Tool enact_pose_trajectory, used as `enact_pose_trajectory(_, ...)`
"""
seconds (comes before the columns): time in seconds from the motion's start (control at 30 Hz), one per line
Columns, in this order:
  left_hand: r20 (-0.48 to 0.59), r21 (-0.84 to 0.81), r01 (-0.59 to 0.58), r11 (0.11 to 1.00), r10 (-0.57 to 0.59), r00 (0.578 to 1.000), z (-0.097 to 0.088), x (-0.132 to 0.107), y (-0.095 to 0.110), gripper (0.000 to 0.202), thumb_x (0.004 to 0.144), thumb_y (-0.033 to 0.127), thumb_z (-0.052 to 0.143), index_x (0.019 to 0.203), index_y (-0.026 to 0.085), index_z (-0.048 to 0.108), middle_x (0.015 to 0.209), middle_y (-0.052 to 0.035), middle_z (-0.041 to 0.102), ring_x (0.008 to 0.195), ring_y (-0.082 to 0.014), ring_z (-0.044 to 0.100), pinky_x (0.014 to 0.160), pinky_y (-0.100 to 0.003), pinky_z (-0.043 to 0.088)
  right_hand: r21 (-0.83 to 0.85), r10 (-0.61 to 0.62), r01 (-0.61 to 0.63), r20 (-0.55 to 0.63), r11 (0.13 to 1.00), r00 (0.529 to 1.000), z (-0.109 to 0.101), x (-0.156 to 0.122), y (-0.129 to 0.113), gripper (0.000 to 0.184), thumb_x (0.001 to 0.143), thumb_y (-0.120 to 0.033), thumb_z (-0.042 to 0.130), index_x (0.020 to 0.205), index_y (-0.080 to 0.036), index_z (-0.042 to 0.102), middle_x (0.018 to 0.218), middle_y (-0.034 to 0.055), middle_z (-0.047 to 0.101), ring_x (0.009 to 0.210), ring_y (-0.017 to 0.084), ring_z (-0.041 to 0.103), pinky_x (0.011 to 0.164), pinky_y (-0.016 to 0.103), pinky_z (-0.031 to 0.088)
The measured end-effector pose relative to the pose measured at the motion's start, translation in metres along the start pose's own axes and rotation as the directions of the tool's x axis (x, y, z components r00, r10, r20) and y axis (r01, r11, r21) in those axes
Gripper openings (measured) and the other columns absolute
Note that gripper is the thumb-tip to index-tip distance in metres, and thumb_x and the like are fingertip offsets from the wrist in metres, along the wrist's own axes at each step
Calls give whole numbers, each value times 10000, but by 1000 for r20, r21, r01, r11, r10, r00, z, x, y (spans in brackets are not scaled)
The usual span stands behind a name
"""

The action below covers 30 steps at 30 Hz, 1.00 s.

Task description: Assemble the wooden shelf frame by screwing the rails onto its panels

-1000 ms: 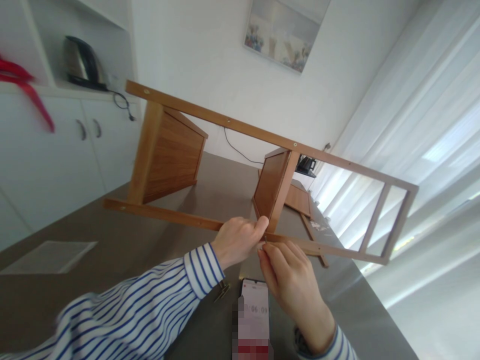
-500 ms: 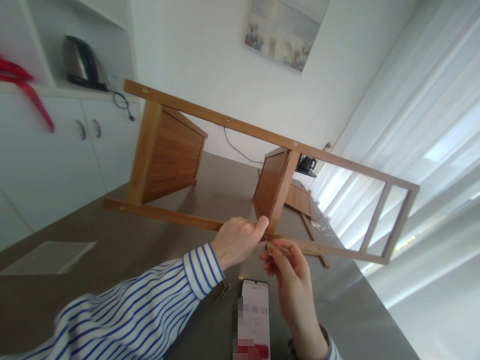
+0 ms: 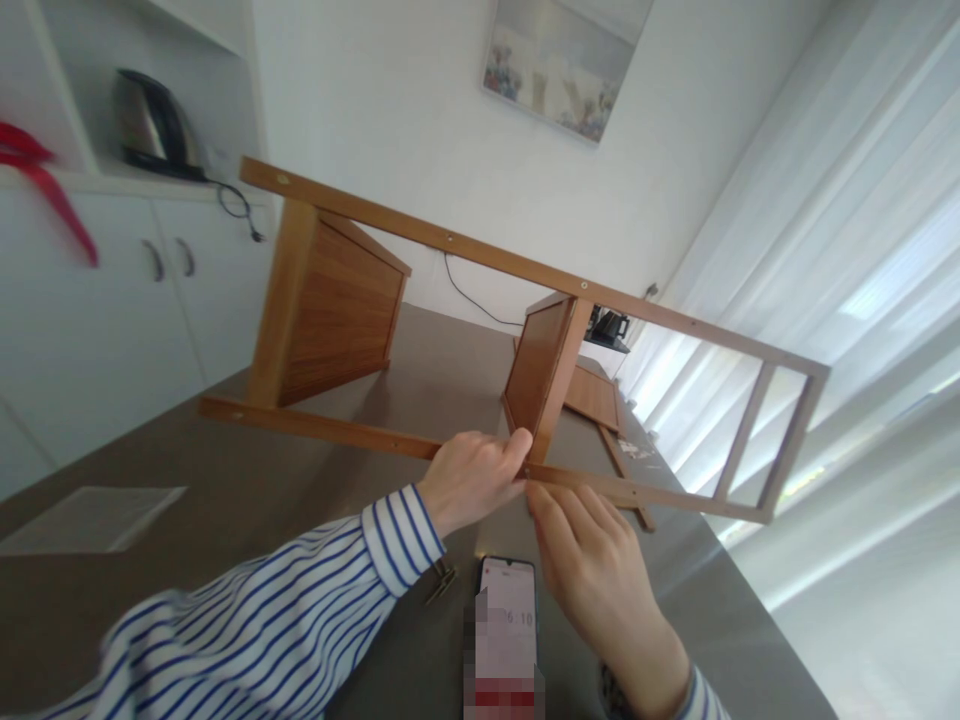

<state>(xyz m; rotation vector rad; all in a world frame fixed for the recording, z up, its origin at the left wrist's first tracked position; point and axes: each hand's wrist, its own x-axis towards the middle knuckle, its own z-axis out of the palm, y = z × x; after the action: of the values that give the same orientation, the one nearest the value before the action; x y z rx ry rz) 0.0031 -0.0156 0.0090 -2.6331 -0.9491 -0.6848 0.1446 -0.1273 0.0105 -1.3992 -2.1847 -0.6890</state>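
Observation:
A wooden shelf frame (image 3: pixel 517 262) stands on its side on the table, with slatted panels fixed between its two long rails. My left hand (image 3: pixel 474 480) is closed around the lower rail (image 3: pixel 330 428), its thumb lying by the end of the middle panel (image 3: pixel 538 365). Just right of it, my right hand (image 3: pixel 589 550) has its curled fingertips pinched together against the underside of that rail, at the joint below the panel. The small metal screw in these fingers is mostly hidden now. Several loose metal screws (image 3: pixel 442 582) lie on the table under my left wrist.
A phone (image 3: pixel 508 635) with a running timer lies close in front. A clear plastic bag (image 3: pixel 94 518) is on the table (image 3: pixel 247 540) at left. Behind the frame lie another wooden panel (image 3: pixel 592 397) and a strip. White cupboards with a kettle (image 3: pixel 154 120) stand left, curtains right.
My right hand has moved up to the rail and turned so its back faces me, bringing the screw to the joint. My left hand keeps its grip on the rail.

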Motion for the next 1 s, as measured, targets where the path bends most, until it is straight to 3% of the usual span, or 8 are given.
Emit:
enact_pose_trajectory(0.1,3,-8,4,1000,-3,1000,-1,0,0,150,852,283,554,906,156,496,630,-53,662,621,-257,676,555,-315,494,8,49,-49,-30,999,998,6,-2,-10,326,913,-99,403,1193,-131,566,803,101,662,721,222,610,635,342,481)
enact_pose_trajectory(0.2,-6,-2,13,1000,-13,1000,1,0,1,183,842,312,567,911,156,501,638,-61,663,633,-263,678,559,-313,493,306,351,-312,-81,899,933,16,-2,-23,232,915,-149,421,1080,-167,584,764,66,672,670,194,638,599,301,489)
enact_pose_trajectory(0.3,-11,4,21,1000,-21,1000,3,0,1,202,844,332,565,916,155,500,637,-66,663,632,-263,680,557,-306,490,702,667,-537,118,468,736,24,3,-31,120,906,-286,496,951,-195,560,674,17,659,548,152,619,488,245,473)
enact_pose_trajectory(0.37,-6,-10,19,1000,-19,1000,3,0,1,218,861,360,544,913,154,495,637,-70,661,629,-258,679,559,-303,488,844,726,-522,284,119,626,27,7,-34,163,876,-355,551,908,-196,535,680,17,672,527,140,614,463,233,480)
enact_pose_trajectory(0.47,13,-43,-5,999,5,1000,0,0,-1,246,885,397,505,907,153,485,638,-69,656,627,-252,676,559,-305,490,903,712,-410,370,-126,596,31,8,-35,216,849,-382,598,914,-182,548,779,47,712,579,139,642,550,270,538)
enact_pose_trajectory(0.6,36,-39,-13,999,14,999,-2,0,-3,208,870,344,525,921,147,483,642,-73,656,636,-262,675,552,-318,494,898,646,-434,288,75,707,32,0,-28,262,888,-369,558,1051,-173,619,998,95,717,777,174,687,696,315,568)
enact_pose_trajectory(0.8,23,-30,-10,1000,11,1000,-1,0,0,273,847,385,589,927,154,467,678,-69,670,653,-262,679,556,-313,494,545,240,-199,-5,815,971,18,-5,0,202,919,-238,532,1087,-213,642,990,78,705,900,196,654,794,347,535)
enact_pose_trajectory(1.0,26,-31,-13,999,14,1000,-1,0,0,245,877,386,546,928,162,460,664,-60,664,643,-240,678,560,-290,489,291,112,-56,-178,955,978,21,4,-1,106,922,-164,492,901,-183,594,831,77,657,783,184,606,696,323,504)
